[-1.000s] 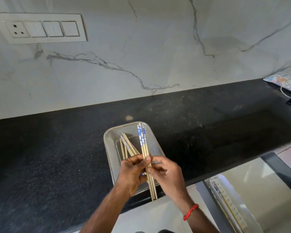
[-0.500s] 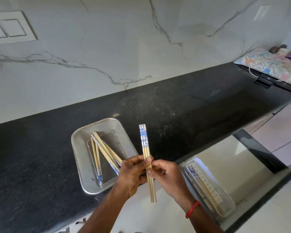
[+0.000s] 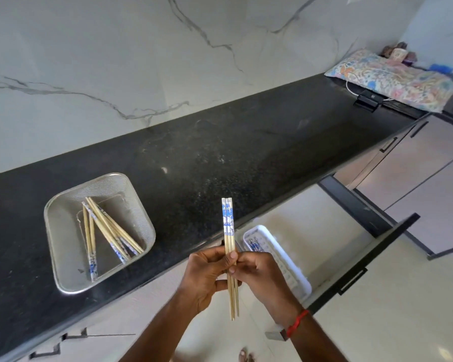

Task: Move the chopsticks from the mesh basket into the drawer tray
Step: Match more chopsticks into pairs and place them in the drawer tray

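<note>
Clear of the mesh basket (image 3: 60,231) now: a second ago the bundle of chopsticks (image 3: 228,223) hung right over it, and now it stands upright out past the front edge of the tabletop (image 3: 220,158), well to the right of the basket and just beside the drawer tray (image 3: 296,280).

Both hands are on it. The left hand (image 3: 207,278) curls its fingers round the plain lower shafts, thumb in front. The right hand (image 3: 262,275) pinches the same stretch from the other side. Blue patterned ends point up, bare tips down.

To finish this step well, I'd say square the tips first so nothing slides loose. Then tip the bundle over to lie along the tray's long side and lower it in flat rather than dropping it. The open drawer (image 3: 364,267) gives plenty of room on the right.

Now the count. In the bundle I make it three, possibly four, since they're packed tight. In the basket the loose chopsticks (image 3: 107,231) look like five or six, crossing each other. The tray already shows blue ends (image 3: 254,245) at its far end, but the right hand covers too much of it to count them. One basket, one tray, one open drawer.
</note>
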The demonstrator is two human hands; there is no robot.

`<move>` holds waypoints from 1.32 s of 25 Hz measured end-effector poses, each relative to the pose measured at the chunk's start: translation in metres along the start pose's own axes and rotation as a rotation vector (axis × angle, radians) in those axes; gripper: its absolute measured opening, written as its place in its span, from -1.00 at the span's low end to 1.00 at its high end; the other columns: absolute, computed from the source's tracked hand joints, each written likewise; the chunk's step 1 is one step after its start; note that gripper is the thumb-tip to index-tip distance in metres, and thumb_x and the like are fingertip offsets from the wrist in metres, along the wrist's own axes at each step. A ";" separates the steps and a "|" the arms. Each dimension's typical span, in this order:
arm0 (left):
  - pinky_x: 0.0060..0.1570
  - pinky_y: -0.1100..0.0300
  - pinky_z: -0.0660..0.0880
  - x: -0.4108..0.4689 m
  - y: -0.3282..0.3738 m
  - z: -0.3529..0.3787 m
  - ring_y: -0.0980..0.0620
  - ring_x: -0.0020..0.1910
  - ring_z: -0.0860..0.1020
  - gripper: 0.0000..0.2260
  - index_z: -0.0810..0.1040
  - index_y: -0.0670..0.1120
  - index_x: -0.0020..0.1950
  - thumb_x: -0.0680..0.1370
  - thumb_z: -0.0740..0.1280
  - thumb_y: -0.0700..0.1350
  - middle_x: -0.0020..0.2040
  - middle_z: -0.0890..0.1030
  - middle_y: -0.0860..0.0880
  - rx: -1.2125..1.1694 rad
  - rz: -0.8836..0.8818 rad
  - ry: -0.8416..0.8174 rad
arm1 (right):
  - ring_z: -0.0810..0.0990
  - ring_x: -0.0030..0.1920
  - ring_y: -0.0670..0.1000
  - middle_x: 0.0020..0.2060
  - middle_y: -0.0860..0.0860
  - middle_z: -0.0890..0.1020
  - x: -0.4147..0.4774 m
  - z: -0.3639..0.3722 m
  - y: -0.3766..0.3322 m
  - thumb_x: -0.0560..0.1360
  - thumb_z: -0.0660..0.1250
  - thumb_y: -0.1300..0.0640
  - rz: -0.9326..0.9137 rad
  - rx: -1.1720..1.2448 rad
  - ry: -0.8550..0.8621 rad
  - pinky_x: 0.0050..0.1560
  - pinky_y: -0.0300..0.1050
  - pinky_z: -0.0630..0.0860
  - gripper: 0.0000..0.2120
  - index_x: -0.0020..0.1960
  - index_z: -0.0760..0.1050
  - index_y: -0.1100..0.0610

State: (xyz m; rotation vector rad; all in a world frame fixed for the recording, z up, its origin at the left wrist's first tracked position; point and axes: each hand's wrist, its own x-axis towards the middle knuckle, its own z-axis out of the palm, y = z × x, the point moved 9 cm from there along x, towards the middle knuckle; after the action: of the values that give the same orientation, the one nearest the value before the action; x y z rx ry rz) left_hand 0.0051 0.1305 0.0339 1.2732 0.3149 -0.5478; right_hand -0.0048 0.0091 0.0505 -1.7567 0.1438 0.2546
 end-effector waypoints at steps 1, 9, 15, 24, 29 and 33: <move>-0.09 -0.14 0.69 -0.001 -0.007 0.008 -0.15 -0.17 0.70 -0.72 0.70 -0.29 0.04 0.39 0.49 -0.16 -0.13 0.71 -0.26 0.003 -0.011 -0.001 | 0.74 -0.15 0.01 -0.19 0.02 0.76 -0.004 -0.007 0.007 0.47 0.44 0.27 0.007 0.012 -0.004 -0.03 -0.05 0.67 -0.82 -0.13 0.68 -0.02; 0.26 -0.06 0.51 -0.009 -0.063 0.045 -0.08 0.24 0.61 -0.66 0.65 -0.08 0.22 0.53 0.41 0.06 0.20 0.70 -0.03 0.098 -0.149 0.060 | 0.66 -0.27 0.07 -0.28 0.02 0.72 0.027 -0.113 0.086 0.45 0.42 0.12 0.096 -0.545 0.306 -0.24 -0.09 0.57 -0.93 -0.16 0.65 0.11; 0.22 0.01 0.56 -0.021 -0.070 0.055 -0.04 0.16 0.68 -0.54 0.65 -0.06 0.19 0.41 0.38 0.18 0.11 0.75 0.03 0.156 -0.127 0.075 | 0.70 -0.11 0.16 -0.15 0.08 0.72 0.058 -0.131 0.127 0.53 0.28 0.15 0.178 -0.909 0.289 -0.16 -0.15 0.57 -0.85 -0.02 0.62 0.10; 0.30 -0.19 0.51 -0.018 -0.067 0.029 -0.10 0.08 0.71 -0.71 0.70 -0.12 0.07 0.61 0.29 0.04 0.04 0.77 -0.05 0.107 -0.157 0.251 | 0.70 -0.16 0.11 -0.15 0.08 0.72 0.076 -0.124 0.158 0.59 0.24 0.13 0.220 -1.082 0.194 -0.18 -0.08 0.62 -0.82 0.02 0.61 0.16; 0.28 -0.18 0.49 -0.014 -0.075 0.028 -0.16 0.09 0.71 -0.69 0.67 -0.18 0.13 0.62 0.27 0.02 0.05 0.76 -0.11 0.015 -0.208 0.278 | 0.71 -0.12 0.14 -0.13 0.09 0.72 0.086 -0.110 0.162 0.59 0.20 0.22 0.192 -1.231 0.078 -0.14 -0.05 0.61 -0.79 0.00 0.62 0.14; 0.28 -0.20 0.48 -0.010 -0.074 0.029 -0.18 0.09 0.71 -0.69 0.66 -0.20 0.13 0.62 0.26 0.00 0.06 0.76 -0.14 -0.010 -0.208 0.275 | 0.73 -0.19 0.14 -0.20 0.10 0.73 0.090 -0.103 0.172 0.59 0.27 0.15 0.219 -1.243 0.022 -0.19 -0.02 0.65 -0.83 -0.04 0.65 0.13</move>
State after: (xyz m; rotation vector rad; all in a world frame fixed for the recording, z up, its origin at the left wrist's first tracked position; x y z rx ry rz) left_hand -0.0458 0.0908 -0.0135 1.3160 0.6844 -0.5455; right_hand 0.0510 -0.1224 -0.1168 -2.9817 0.2159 0.5567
